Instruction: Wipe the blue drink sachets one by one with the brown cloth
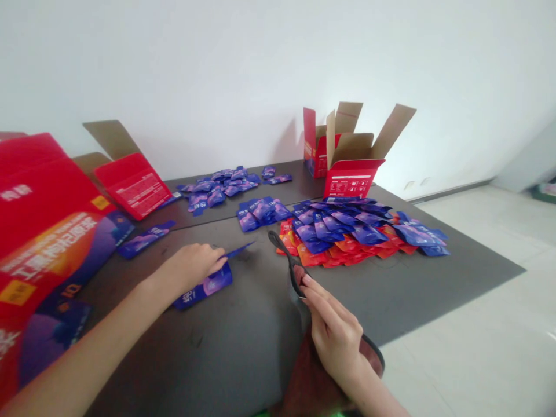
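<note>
Left grip (196, 265) pinches a blue packet (237, 251), right grip (335, 331) a pouch (306, 373); red box (41, 168) lettering seems Chinese.

Glossy blue packets (219, 281), matt dark tabletop (252, 330), cardboard boxes (353, 178)

Big red box (56, 191) and brown pouch (304, 370) cropped; fine print unreadable.
Box runs off left edge, pouch off bottom; right hand (336, 333) covers part of pouch, can't see inside. Left hand (195, 263) hides near end of its blue packet (238, 251), far tip blurred. Orange packets (343, 255) partly buried under blue pile (325, 225), count unclear. Rear box (320, 165) partly behind front box (351, 176). Green item (546, 192) cut off at right edge, can't ID.
</note>
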The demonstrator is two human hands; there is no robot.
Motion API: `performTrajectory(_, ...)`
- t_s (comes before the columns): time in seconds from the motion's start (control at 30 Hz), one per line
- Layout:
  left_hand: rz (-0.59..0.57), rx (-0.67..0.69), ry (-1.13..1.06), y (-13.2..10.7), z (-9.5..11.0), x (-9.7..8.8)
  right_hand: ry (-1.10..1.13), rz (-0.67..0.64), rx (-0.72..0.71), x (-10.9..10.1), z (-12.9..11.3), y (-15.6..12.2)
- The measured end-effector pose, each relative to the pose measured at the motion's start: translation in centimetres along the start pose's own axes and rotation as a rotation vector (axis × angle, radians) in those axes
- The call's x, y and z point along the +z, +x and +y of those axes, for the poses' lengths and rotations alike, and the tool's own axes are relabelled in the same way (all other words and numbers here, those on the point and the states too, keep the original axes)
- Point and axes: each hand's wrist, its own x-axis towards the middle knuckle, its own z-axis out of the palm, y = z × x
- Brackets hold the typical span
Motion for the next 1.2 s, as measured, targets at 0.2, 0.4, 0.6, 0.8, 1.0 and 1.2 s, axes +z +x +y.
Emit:
performTrajectory(0.2,0.184,-0.217,0.185,-4.7,3.3,-3.9,-0.001,-0.020,-0.008,-0.1,0.2,-0.5)
performTrajectory(0.4,0.250,-0.397,0.159,-9.6,10.0,-3.5,-0.028,0.020,-0.040,-0.4,-0.2,0.1)
performTrajectory(0.6,0.099,-0.356,-0.176,-9.4,14.6,-1.4,-0.025,-0.038,-0.067,-0.8,-1.4,1.0)
performTrajectory(0.8,0.232,-0.089,-0.647,-11.1,10.6,2.8,0.032,-0.400,-0.023,1.0,-1.6,1.1)
performTrajectory(1.0,0.529,0.155,-0.408,-11.2,10.0,6.6,0.091,-0.618,0.054,2.8,-1.6,2.8)
performTrajectory(1.2,0.605,0.186,-0.176,-11.3,12.5,5.3,0.147,-0.570,0.090,1.2,-3.2,3.2)
